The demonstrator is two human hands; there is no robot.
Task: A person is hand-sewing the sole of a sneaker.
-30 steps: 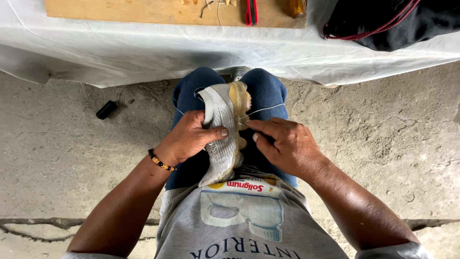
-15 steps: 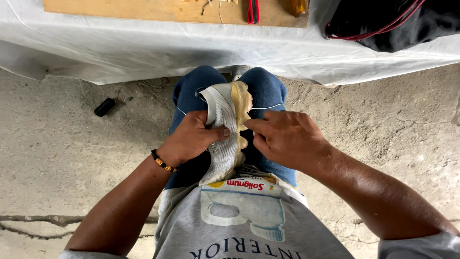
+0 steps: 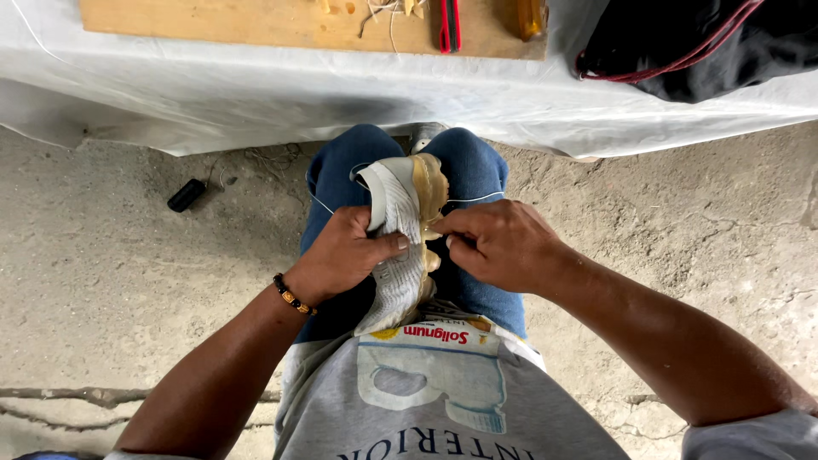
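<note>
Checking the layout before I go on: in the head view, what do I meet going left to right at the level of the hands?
Small black object on the floor → beaded bracelet → left hand → grey-and-tan shoe → right hand.

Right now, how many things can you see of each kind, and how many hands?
Hands: 2, the left hand and the right hand
White shoe with a tan sole: 1
Beaded bracelet: 1
Wooden board: 1
Small black object on the floor: 1
Black bag with red cord: 1
Total: 7
</note>
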